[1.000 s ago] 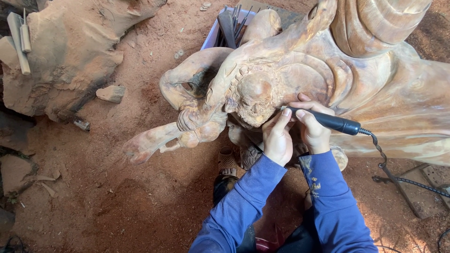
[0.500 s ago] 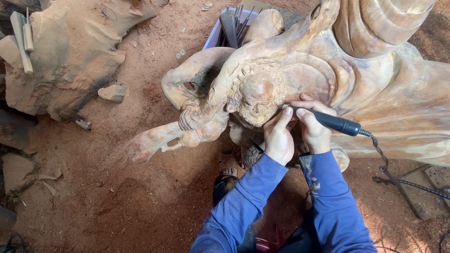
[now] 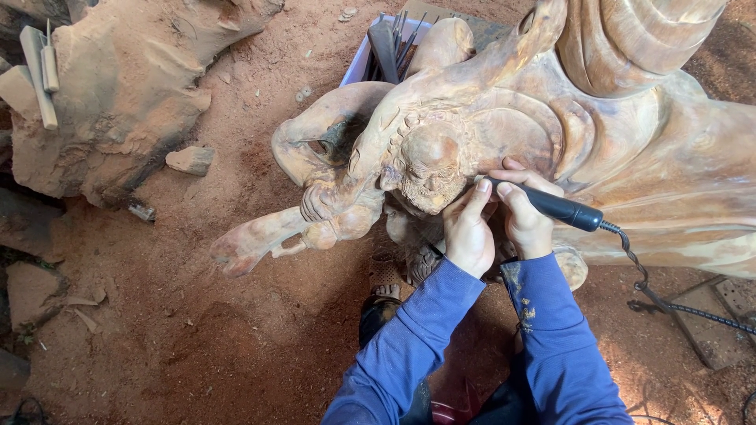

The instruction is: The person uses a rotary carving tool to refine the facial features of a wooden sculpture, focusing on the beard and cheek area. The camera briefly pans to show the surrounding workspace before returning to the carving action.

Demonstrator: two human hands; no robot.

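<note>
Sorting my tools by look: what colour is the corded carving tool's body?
Black, seen in the head view: the corded carving tool is gripped by the right hand.

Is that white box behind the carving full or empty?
Not empty. The white box holds several dark, thin tools standing up past its rim. How full it is cannot be told; the carving hides most of it.

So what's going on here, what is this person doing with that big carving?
A person in blue sleeves is bent over a large wooden sculpture lying on reddish dirt. The right hand grips a black corded rotary tool, its tip at the carved bearded face. The left hand rests beside that tip, steadying it. A box of chisels sits behind the sculpture, and a rough wood block lies to the left.
</note>
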